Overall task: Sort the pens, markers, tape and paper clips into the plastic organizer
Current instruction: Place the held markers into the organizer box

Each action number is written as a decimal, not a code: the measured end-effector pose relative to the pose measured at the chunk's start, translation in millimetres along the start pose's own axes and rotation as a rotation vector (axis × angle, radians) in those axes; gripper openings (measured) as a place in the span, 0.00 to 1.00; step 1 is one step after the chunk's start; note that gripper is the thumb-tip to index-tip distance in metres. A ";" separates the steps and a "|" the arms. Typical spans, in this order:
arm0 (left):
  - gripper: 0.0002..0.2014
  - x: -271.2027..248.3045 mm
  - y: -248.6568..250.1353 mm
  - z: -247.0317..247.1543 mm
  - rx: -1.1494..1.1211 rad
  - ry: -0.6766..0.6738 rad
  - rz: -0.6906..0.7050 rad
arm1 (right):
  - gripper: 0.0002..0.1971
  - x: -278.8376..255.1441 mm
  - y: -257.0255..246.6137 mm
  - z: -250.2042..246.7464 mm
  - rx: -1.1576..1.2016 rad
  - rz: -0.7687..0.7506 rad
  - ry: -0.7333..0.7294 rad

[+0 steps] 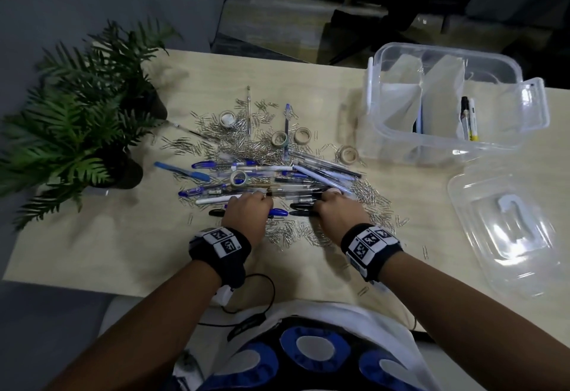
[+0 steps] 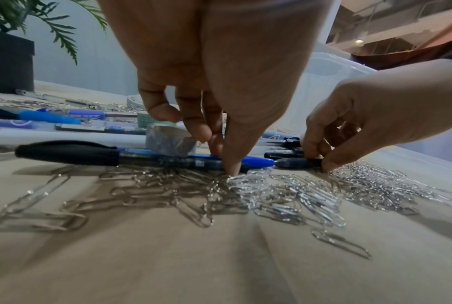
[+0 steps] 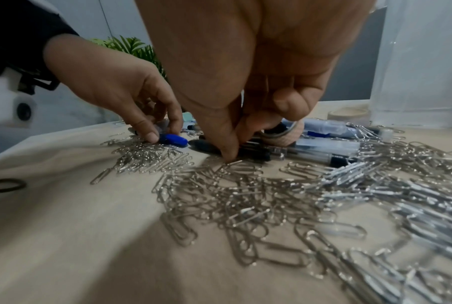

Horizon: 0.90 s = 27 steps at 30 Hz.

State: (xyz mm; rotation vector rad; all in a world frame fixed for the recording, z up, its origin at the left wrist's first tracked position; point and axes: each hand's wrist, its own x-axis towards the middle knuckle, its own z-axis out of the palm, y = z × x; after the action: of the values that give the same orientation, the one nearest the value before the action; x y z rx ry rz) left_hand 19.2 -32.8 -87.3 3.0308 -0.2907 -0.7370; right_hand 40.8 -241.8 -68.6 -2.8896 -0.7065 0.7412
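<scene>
Left hand [image 1: 246,210]: fingers curled down, narrow gap, thumb tip [image 2: 232,166] against the near side of a black-capped pen [image 2: 71,151] with a blue barrel; the other fingertips drop behind the same pen, so the hand pinches it where it lies on the table [image 1: 92,245]. A roll of tape [image 2: 167,142] sits just beyond these fingers, touching the pen's far side.

Right hand [image 1: 336,210]: fingers bunched close, thumb [image 3: 227,152] and forefinger closed on the end of a dark pen [image 3: 253,153] lying flat; whether it is lifted clear of the table cannot be told. A blue cap [image 3: 174,139] lies between the two hands, just beside the left thumb.

Paper clips [image 3: 245,195]: silver, loose, spread thick on the near side of both hands and again beyond the pens. Pens and markers [image 1: 262,174]: heaped crosswise just past the fingertips, blue, black and clear barrels. Several more tape rolls [image 1: 279,137] farther out among the clips.

Plastic organizer [image 1: 447,150]: clear, open, well to the right of the right hand and beyond it, paper dividers inside, a few pens [image 1: 468,119] in its right compartment. Its lid [image 1: 505,230] lies flat, to the right of the right wrist
</scene>
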 end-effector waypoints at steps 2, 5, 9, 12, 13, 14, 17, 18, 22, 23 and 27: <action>0.13 0.6 0.2 -1.0 0.002 -0.013 -0.016 | 0.14 0.1 0.4 0.0 0.017 0.005 0.013; 0.12 1.4 -0.2 -2.7 0.001 -0.004 -0.026 | 0.12 -0.8 3.0 -0.2 0.051 0.006 0.061; 0.12 3.4 -2.2 -4.0 0.005 0.003 -0.022 | 0.13 -1.9 3.3 -4.2 0.048 0.009 0.097; 0.13 3.3 -3.9 -4.7 -0.018 0.036 -0.008 | 0.13 -0.6 2.4 -7.5 0.130 0.004 0.096; 0.13 2.4 -4.3 -5.7 -0.041 0.055 -0.002 | 0.13 0.3 1.8 -7.1 0.176 0.002 0.089; 0.14 1.3 -4.9 -6.4 -0.075 0.081 0.007 | 0.12 1.1 0.8 -6.5 0.209 -0.003 0.076; 0.14 -2.4 -7.1 -11.8 -0.263 0.201 0.029 | 0.12 2.3 -2.2 -1.7 0.223 -0.019 0.054; 0.14 -4.2 -7.7 -14.6 -0.340 0.244 0.020 | 0.12 2.6 -3.1 0.3 0.218 -0.020 0.057; 0.14 -9.7 -14.2 -24.2 -0.542 0.400 -0.050 | 0.12 3.0 -5.6 7.3 0.161 0.004 0.070; 0.15 -10.3 -17.1 -26.3 -0.579 0.424 -0.080 | 0.13 2.6 -6.0 7.7 0.150 0.010 0.064; 0.13 -11.2 -29.4 -28.7 -0.625 0.439 -0.159 | 0.14 2.0 -3.3 4.4 0.097 0.041 0.038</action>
State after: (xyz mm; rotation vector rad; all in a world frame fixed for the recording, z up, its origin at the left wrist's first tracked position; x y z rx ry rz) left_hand 27.8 -2.9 -58.2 2.5236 0.1638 -0.1046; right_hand 39.0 -238.2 -72.8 -2.8301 -0.5917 0.7029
